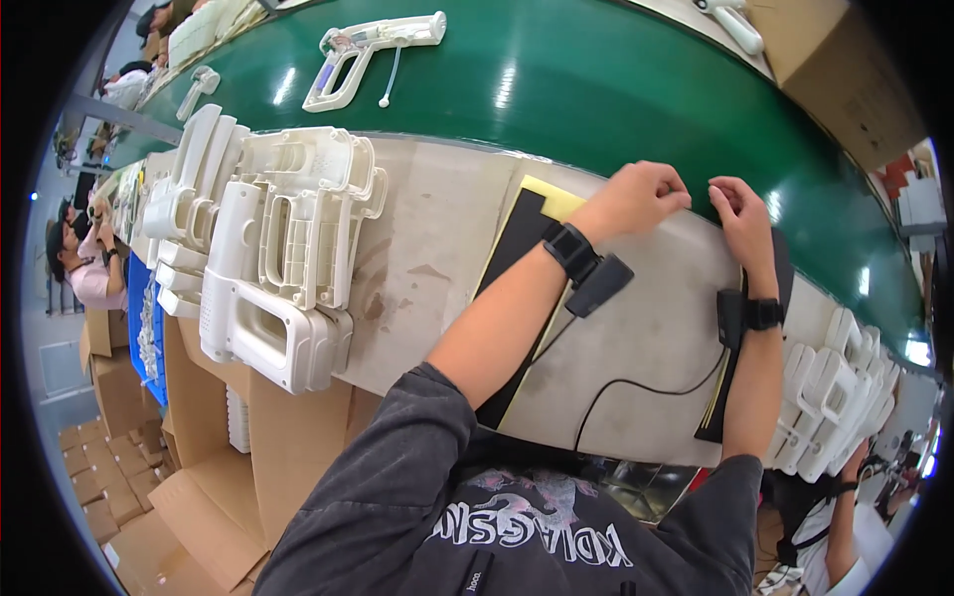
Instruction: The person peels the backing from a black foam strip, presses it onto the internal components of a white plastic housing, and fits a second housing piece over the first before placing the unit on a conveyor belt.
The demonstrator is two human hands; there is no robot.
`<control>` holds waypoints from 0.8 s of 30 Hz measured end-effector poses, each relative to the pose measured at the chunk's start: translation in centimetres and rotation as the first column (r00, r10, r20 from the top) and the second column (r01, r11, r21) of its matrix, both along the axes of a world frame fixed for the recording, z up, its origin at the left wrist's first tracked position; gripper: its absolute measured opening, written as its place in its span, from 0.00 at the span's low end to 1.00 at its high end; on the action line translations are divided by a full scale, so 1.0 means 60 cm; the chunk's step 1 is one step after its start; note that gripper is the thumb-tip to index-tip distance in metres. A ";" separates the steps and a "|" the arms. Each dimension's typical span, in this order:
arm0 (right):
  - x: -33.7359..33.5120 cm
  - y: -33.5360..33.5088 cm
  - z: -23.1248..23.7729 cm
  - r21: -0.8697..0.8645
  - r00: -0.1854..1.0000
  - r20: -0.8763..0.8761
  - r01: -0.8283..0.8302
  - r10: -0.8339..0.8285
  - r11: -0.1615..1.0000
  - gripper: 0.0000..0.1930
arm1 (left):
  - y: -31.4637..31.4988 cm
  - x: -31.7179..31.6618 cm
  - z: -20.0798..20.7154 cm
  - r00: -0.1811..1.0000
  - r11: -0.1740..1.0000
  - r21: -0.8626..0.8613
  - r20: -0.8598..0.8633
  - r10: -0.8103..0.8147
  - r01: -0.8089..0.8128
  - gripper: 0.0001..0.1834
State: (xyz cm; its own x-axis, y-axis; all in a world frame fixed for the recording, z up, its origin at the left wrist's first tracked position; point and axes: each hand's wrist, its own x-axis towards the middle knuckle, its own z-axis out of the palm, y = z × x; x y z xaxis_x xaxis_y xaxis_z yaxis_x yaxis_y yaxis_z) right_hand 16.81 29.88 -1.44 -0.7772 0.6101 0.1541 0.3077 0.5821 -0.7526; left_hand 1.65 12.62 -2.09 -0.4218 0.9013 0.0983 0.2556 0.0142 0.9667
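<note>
Dark shirt (527,526) cloth sat closest, below both hands. Left hand (646,199) and right hand (743,223) were curled near each other; I could not tell if they pinched anything tiny. Two black pads (519,238) lay on the tabletop (636,318), one by each wrist. If an arm swung wide, a cord (636,382) could have snagged and tipped a pile. I counted two cords, two piles of white shells (234,238), left and right of the hands, and one gun-shaped shell (397,38) on the green belt (517,89), ahead and left.
</note>
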 end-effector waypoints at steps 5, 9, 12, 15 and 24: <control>-0.014 0.006 -0.015 0.077 0.999 0.050 0.016 -0.020 0.997 0.11 | 0.004 -0.005 -0.005 0.995 0.997 -0.001 -0.063 0.073 -0.073 0.11; 0.003 0.027 0.015 -0.004 0.995 0.003 -0.097 0.097 0.995 0.14 | -0.050 0.016 0.066 0.953 0.995 -0.043 -0.293 0.076 -0.093 0.19; 0.077 -0.002 0.112 0.064 1.000 -0.004 0.010 -0.009 0.998 0.19 | -0.151 0.032 0.106 0.774 0.974 -0.144 -0.631 0.045 -0.174 0.30; 0.193 -0.041 0.113 0.398 0.992 0.087 0.052 -0.094 0.916 0.29 | -0.245 0.064 0.082 0.760 0.961 -0.173 -0.647 0.053 -0.215 0.40; 0.275 -0.145 0.020 0.479 0.919 0.181 0.229 -0.351 0.847 0.47 | -0.322 0.115 0.029 0.656 0.901 -0.156 -0.736 0.167 -0.404 0.40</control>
State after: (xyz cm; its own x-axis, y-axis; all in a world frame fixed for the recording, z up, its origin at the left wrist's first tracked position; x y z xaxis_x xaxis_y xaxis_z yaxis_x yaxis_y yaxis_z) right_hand 33.31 21.21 -0.26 -0.6239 0.7280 0.2842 0.6578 0.6856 -0.3120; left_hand 8.55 -6.70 -0.33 -0.5787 0.7811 0.2343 0.7778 0.4424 0.4464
